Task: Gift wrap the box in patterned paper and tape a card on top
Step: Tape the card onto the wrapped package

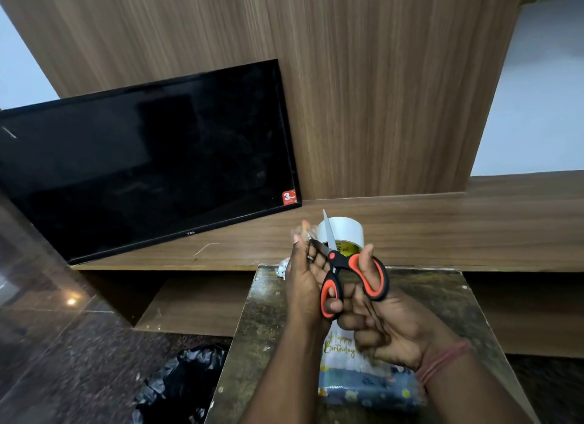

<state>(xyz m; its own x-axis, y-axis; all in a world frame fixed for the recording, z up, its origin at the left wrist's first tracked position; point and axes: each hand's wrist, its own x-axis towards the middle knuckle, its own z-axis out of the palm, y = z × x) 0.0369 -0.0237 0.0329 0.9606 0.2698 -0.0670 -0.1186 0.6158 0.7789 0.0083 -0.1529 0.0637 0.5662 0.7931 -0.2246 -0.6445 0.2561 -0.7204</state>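
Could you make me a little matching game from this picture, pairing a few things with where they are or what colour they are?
Things:
1. scissors
2. tape roll
3. television
4. birthday card

Descriptions:
A. black screen leaning against the wooden panel
B. white, standing on the wooden shelf behind the hands
C. orange and black handles, held in the right hand, blades open
D. gold lettering, lying on the blue patterned wrapped box

Pairs: 1-C, 2-B, 3-A, 4-D
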